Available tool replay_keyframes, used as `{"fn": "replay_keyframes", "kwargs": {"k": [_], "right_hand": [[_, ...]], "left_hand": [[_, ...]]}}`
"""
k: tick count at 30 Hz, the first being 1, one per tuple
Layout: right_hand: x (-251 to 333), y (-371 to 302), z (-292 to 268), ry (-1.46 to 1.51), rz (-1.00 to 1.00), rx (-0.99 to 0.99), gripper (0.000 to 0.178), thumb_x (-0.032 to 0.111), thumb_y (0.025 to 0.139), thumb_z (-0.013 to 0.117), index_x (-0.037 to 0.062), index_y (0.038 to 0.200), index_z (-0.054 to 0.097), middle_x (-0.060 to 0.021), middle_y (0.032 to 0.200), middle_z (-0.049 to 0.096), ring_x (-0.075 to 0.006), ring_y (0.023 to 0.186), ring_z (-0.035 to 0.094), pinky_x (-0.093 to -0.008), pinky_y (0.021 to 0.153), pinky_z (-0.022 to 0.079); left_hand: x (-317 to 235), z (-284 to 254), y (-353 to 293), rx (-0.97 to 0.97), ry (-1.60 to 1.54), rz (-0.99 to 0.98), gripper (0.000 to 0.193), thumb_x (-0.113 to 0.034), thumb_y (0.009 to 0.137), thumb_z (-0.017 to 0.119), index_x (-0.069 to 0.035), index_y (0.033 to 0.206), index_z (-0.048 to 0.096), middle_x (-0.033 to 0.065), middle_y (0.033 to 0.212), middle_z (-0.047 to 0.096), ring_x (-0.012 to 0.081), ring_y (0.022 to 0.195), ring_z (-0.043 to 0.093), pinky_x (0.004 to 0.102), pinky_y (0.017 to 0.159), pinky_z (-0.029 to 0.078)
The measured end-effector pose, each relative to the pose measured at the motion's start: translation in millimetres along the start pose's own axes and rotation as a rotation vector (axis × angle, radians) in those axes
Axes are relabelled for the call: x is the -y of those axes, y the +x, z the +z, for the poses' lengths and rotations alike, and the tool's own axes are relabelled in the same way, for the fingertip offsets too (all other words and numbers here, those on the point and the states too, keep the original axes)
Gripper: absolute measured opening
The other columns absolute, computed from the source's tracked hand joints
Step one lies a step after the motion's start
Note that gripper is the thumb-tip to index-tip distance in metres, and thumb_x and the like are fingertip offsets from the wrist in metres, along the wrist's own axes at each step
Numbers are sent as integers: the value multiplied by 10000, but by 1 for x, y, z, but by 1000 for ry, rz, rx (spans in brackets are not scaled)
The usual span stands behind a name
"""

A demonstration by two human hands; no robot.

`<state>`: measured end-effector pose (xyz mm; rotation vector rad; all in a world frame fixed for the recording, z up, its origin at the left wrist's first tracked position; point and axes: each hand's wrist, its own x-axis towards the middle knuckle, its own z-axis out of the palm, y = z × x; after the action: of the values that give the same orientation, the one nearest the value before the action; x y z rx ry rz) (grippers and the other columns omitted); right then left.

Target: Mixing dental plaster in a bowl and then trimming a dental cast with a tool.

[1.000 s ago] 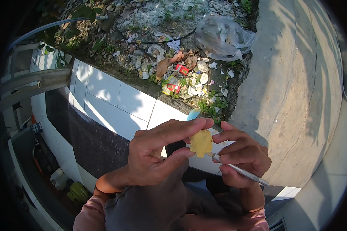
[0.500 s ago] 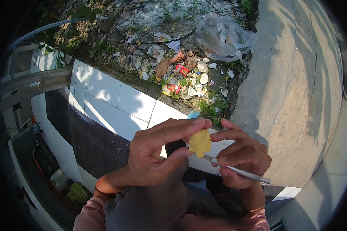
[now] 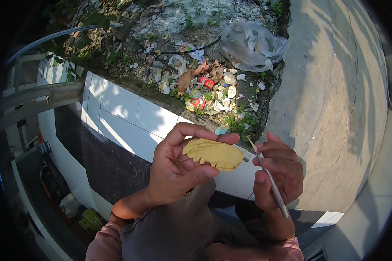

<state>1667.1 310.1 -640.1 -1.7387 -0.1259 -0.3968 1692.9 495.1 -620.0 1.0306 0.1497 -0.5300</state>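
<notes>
My left hand (image 3: 172, 163) holds a pale yellow dental cast (image 3: 211, 153), its fingers behind and above and its thumb below. The cast lies lengthwise, with a row of tooth-like bumps along its lower edge. To the right, my right hand (image 3: 281, 176) grips a slim craft knife (image 3: 272, 185) by its metal handle. The knife's pointed tip is up and to the left, apart from the cast. Just beyond my left fingertips shows a small light-blue piece (image 3: 221, 129); I cannot tell what it is.
White tiles (image 3: 117, 102) and a dark tile strip (image 3: 113, 154) run below. Ahead is rubble with litter and red packets (image 3: 207, 82). A clear plastic bag (image 3: 252, 45) lies beside the concrete slab (image 3: 322, 108). A green tool (image 3: 91, 220) sits at lower left.
The cast has turned from its narrow end to its long side. My right hand has drawn away from it, tilting the knife so its tip points upward.
</notes>
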Motion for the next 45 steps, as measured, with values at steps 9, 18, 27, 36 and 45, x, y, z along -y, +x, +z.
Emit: {"fn": "replay_keyframes", "kwargs": {"k": [9, 18, 27, 36, 45], "right_hand": [[1, -17, -16, -74, -4, 96, 119, 90, 802, 661, 33, 876, 588, -98, 765, 640, -277, 829, 675, -455, 834, 523], [26, -3, 4, 165, 40, 141, 243, 161, 843, 666, 45, 964, 491, -129, 801, 611, -396, 1005, 616, -539, 961, 432], [30, -5, 9, 159, 14, 158, 153, 84, 797, 637, 42, 885, 519, -104, 774, 573, -413, 1006, 618, -544, 983, 421], [29, 2, 13, 78, -16, 180, 167, 41, 737, 666, 58, 842, 537, -84, 736, 589, -382, 979, 638, -536, 962, 446], [32, 8, 16, 61, -10, 141, 182, -35, 658, 698, 23, 778, 574, -80, 705, 618, -363, 913, 669, -506, 864, 526]], "left_hand": [[2, -5, 2, 66, 38, 88, 426, 103, 804, 614, -1, 1151, 389, 322, 1253, 495, 307, 1208, 502, 371, 996, 445], [-3, -12, 5, 141, 579, 529, 472, 59, 733, 727, -52, 1087, 434, 279, 1171, 567, 315, 1127, 557, 377, 890, 503], [-8, -8, 4, 82, 785, 755, 490, 6, 650, 814, -54, 1055, 546, 226, 1097, 634, 298, 963, 624, 345, 772, 522], [-11, -9, 5, 90, 829, 760, 497, 9, 647, 805, -60, 1066, 548, 210, 1104, 635, 304, 966, 623, 350, 778, 525], [-15, -8, 4, 86, 863, 739, 488, 11, 650, 800, -66, 1066, 556, 191, 1101, 638, 307, 962, 625, 350, 774, 529]]}}
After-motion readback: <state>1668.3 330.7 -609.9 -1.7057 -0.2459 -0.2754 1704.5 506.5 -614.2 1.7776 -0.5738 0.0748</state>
